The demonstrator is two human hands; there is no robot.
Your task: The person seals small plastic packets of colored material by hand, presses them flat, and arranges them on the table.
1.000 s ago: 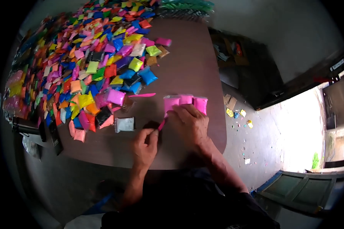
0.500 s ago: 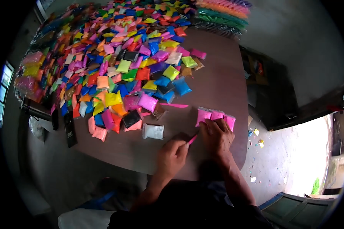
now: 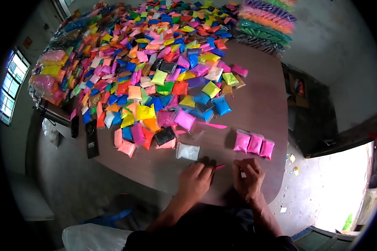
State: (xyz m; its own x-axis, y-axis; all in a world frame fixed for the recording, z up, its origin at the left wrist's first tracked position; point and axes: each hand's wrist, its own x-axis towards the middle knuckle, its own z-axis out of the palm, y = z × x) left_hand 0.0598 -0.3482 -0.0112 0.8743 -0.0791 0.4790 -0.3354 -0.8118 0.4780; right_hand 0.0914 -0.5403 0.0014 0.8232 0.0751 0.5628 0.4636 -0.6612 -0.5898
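My left hand (image 3: 195, 180) is closed on a thin pink plastic stick (image 3: 220, 166), whose tip points right toward the other hand. My right hand (image 3: 249, 178) has its fingers curled together a little to the right; a small pale patch shows at the fingers, too small to name. Just beyond it, three bright pink packets (image 3: 254, 144) lie side by side, apart from the hand. A white packet (image 3: 187, 151) rests beyond my left hand. Another flat pink strip (image 3: 212, 125) lies on the brown table (image 3: 255, 100) farther back.
A large heap of small coloured packets (image 3: 155, 75) covers the table's left and back. Bundles of coloured items in clear wrap (image 3: 266, 25) stand at the back right. A black oblong object (image 3: 91, 140) lies at the left edge. The table's right edge borders the floor.
My right hand has drawn back from the three pink packets toward me, leaving them uncovered. The left hand still holds the pink stick. The view has shifted, so the table appears farther right.
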